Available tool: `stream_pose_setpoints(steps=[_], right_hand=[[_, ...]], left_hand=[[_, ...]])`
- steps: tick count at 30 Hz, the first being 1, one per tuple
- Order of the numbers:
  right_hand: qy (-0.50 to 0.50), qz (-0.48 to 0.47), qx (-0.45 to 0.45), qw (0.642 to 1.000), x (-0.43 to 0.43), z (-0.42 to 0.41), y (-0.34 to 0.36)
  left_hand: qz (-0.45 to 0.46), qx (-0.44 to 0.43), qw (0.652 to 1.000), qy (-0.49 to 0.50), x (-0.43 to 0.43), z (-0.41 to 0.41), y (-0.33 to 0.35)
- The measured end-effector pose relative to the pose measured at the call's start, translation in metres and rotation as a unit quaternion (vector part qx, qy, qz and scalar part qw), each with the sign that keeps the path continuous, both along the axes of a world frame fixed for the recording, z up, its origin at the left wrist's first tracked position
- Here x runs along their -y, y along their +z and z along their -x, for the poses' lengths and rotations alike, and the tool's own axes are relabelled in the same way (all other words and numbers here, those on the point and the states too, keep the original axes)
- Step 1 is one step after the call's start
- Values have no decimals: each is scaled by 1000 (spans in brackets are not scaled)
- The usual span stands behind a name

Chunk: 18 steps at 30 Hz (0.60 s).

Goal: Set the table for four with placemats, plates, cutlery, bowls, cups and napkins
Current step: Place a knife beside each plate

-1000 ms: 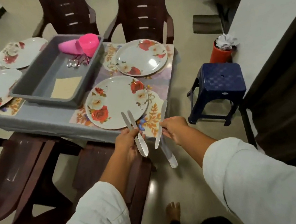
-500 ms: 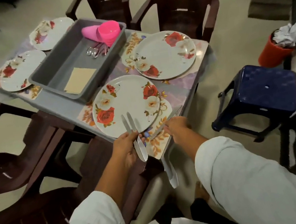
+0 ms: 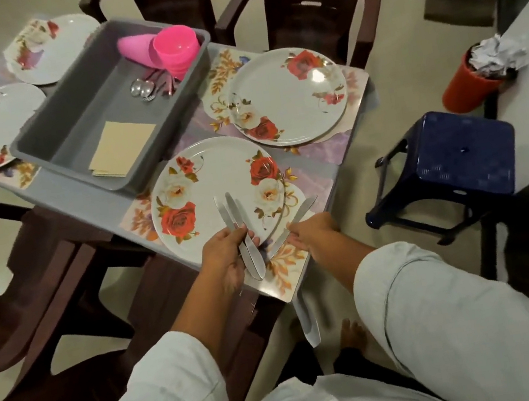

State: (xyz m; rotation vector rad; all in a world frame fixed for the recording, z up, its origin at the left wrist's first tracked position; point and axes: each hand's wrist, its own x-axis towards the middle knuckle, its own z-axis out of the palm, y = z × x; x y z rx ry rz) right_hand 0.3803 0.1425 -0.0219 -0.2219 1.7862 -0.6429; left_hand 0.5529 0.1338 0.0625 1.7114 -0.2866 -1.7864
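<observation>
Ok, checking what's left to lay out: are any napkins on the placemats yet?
No, the napkins lie stacked inside the tray.

No writing, label, brand or number can be read anywhere. The plates (image 3: 204,182) and placemats (image 3: 288,260) on the bench carry only flower prints (roses and leaves, no lettering). A small pale mark on the blue stool (image 3: 463,151), right of the frame, is too small to read.
</observation>
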Motion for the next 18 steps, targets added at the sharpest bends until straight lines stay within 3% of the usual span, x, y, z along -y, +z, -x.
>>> stream_pose_setpoints(steps=[6,11,14,18], right_hand=[[54,9,-141,989,13,-4,29],[125,161,-30,979,21,1,67],[205,185,-16,961,29,10,90],[229,208,1,951,47,38,103]], left_hand=[[-7,-21,1000,-14,15,6,0],[11,-57,998,-24,24,28,9],[20,-93,995,-17,29,46,21],[37,-100,994,0,41,72,28]])
